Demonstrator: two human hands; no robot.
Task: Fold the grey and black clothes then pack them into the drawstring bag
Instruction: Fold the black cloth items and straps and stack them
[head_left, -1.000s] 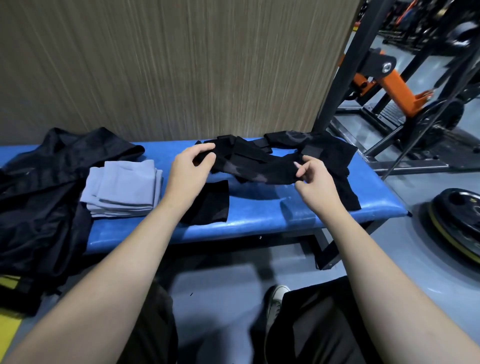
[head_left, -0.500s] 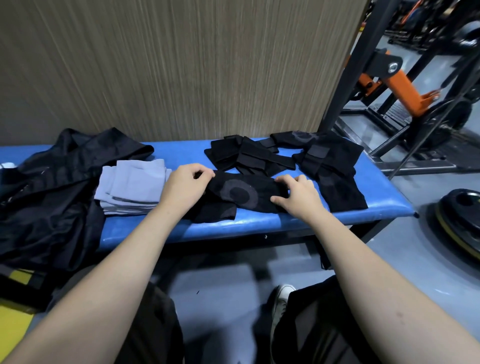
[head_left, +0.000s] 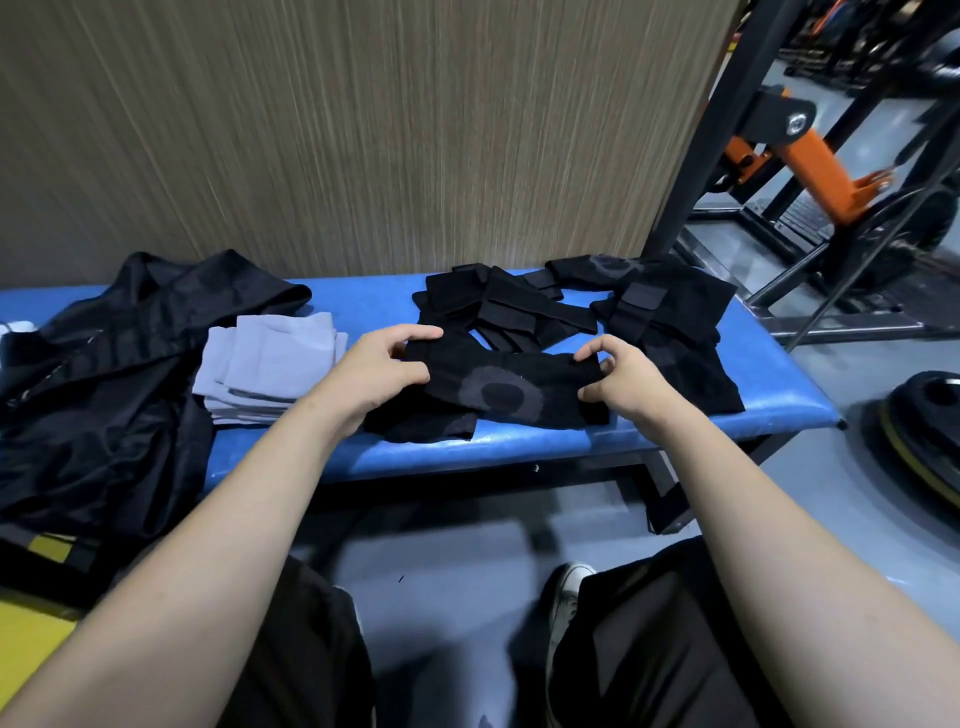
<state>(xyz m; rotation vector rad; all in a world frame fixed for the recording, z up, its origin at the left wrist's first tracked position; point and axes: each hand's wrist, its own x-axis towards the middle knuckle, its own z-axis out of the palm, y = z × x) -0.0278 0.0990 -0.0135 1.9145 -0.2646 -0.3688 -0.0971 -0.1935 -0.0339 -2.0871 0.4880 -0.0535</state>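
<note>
Hands (head_left: 382, 371) pinching black cloth (head_left: 498, 392)

Both hands (head_left: 382, 371) (head_left: 626, 376) gripping black cloth (head_left: 498, 387) on bench (head_left: 623, 439)

No readable text, brand, number or sign appears anywhere; the only marking is a grey ring printed on the black cloth (head_left: 498, 395) lying on the desk (head_left: 571, 441), and it carries no lettering.
</note>
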